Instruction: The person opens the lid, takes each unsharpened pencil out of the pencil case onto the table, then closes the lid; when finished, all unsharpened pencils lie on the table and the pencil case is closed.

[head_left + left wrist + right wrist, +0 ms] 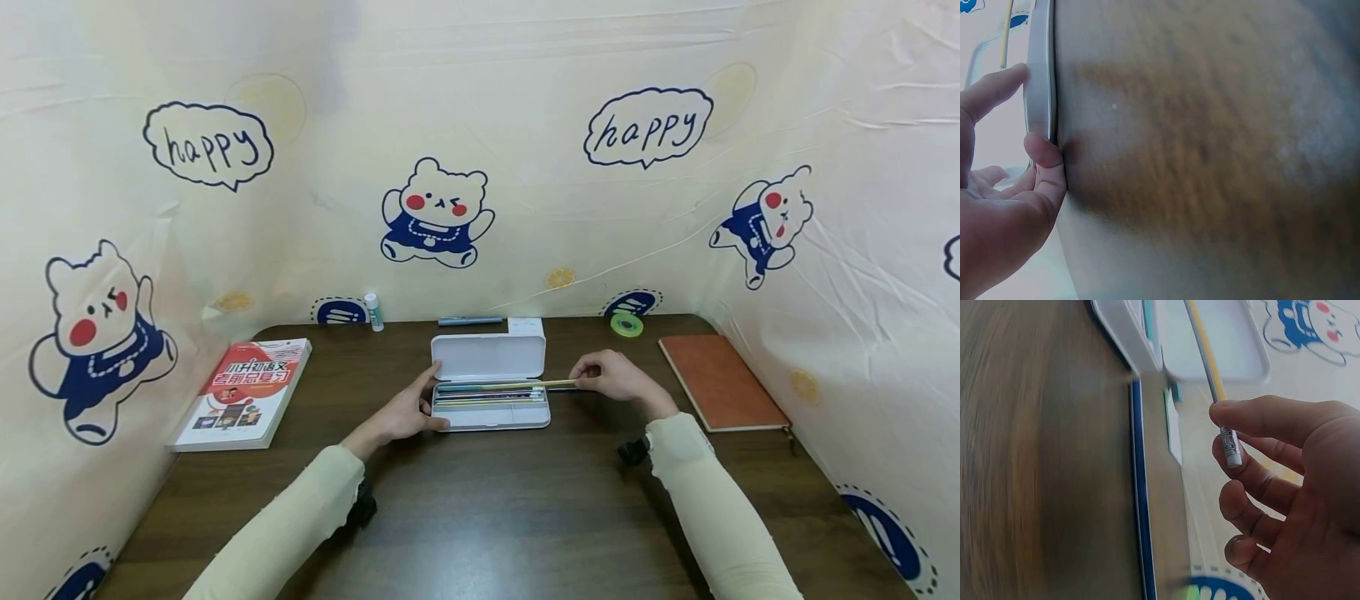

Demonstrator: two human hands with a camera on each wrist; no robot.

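A white pencil case (491, 418) lies with its lid (487, 357) raised, several pencils (480, 397) inside its tray. At its left end my left hand (401, 412) holds the case, thumb by the front corner and fingers up at the lid side. The left wrist view has these fingers around the case's end wall (1040, 69). My right hand (611, 375), just past the case's right end, pinches a yellow pencil (1205, 353) between thumb and index finger near its white eraser end. The pencil's other end reaches over the case; the remaining right fingers are curled loosely.
A red-and-white book (251, 387) lies at left, a brown notebook (720, 382) at right. Along the back edge are a glue stick (374, 312), a blue pen (470, 321), a white card (525, 326) and green tape (626, 324). A printed curtain (517, 208) surrounds the table.
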